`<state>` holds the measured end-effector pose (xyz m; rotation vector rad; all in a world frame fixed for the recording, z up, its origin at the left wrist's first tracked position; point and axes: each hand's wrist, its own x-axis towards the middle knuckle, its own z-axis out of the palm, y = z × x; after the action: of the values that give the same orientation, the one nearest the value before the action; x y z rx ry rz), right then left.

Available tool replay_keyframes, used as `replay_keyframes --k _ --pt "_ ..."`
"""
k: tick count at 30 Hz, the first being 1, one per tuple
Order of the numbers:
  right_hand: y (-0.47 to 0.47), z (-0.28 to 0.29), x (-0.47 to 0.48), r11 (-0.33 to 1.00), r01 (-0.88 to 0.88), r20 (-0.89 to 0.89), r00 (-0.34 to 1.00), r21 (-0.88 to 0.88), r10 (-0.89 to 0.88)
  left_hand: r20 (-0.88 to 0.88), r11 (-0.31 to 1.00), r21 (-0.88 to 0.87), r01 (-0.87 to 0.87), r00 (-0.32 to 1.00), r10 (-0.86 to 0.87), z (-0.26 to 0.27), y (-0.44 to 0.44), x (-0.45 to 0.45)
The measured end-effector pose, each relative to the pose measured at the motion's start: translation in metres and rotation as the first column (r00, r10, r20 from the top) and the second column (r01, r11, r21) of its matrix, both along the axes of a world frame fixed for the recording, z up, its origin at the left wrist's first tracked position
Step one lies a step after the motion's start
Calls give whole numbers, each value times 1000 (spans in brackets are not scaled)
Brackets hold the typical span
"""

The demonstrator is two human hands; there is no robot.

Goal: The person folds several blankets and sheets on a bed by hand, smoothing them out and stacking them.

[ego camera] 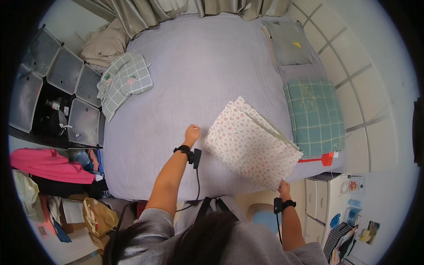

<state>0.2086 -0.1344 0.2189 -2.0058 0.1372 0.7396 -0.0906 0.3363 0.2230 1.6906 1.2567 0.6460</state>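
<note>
A white cloth with small pink flowers and a greenish underside [248, 142] lies folded in layers on the right front of a bed with a lilac sheet [149, 159]. My right hand [284, 188] grips its near right corner at the bed's front edge. My left hand [192, 133] is curled over the sheet, a little left of the cloth and apart from it; I cannot tell whether anything is inside its fingers. Both wrists wear black straps with small cabled devices.
A green checked folded quilt [314, 116], a red-ended tool [327, 159] and a grey pillow [288, 43] lie at the right. A grey checked cloth [132, 74] is at the left. Storage cubes [66, 69] line the left side; a white drawer cabinet [316, 205] stands front right.
</note>
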Motion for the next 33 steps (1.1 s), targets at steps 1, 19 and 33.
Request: replay_keyframes --k 1,19,33 --pt "-1 -18 -19 998 -42 30 999 -40 43 -13 998 -11 -68 998 68 -27 8 -32" --pt "107 -45 -35 770 -594 -488 756 -233 436 -223 327 -826 -459 800 557 -155 -182 -331" --pt "446 -50 -333 198 -975 -195 214 -98 957 70 161 -898 -410 227 971 -298 56 -450"
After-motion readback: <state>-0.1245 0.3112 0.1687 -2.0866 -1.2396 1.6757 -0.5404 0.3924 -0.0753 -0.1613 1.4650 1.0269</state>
